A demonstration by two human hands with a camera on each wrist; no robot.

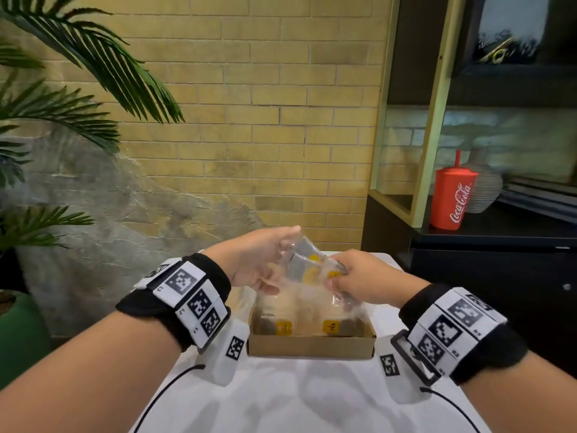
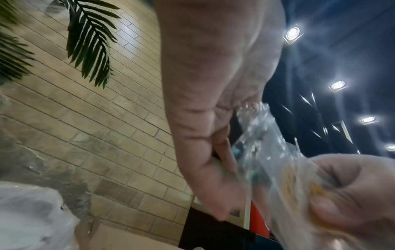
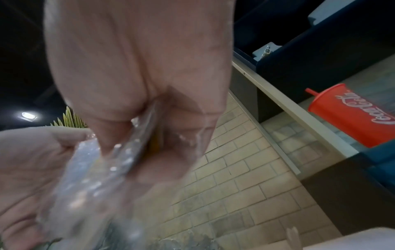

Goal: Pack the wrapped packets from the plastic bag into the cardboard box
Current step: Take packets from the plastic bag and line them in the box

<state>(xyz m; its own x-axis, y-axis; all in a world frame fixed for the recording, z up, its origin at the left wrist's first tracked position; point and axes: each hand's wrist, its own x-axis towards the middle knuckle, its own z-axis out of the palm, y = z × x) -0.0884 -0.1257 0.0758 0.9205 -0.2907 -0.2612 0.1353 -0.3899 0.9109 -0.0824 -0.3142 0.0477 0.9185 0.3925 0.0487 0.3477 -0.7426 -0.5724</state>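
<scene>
Over the cardboard box (image 1: 312, 345), both hands hold up a clear plastic bag (image 1: 307, 270) with grey-and-yellow wrapped packets inside. My left hand (image 1: 282, 260) grips the bag's left side, fingers on top and thumb underneath. From the right, my right hand (image 1: 338, 278) pinches the bag at a yellow-marked packet; the right wrist view shows this pinch on the plastic (image 3: 136, 135). Wrapped packets with yellow labels (image 1: 283, 328) lie in the box, partly veiled by the hanging plastic. In the left wrist view the bag (image 2: 262, 152) is blurred between my left fingers (image 2: 213, 177) and the right hand (image 2: 352, 194).
The box stands on a white table (image 1: 296, 401). A dark shelf unit at the right carries a red Coca-Cola cup (image 1: 452, 198) and a ribbed vase (image 1: 488, 189). A palm plant (image 1: 78, 89) in a green pot (image 1: 18, 332) and a large rock stand at the left.
</scene>
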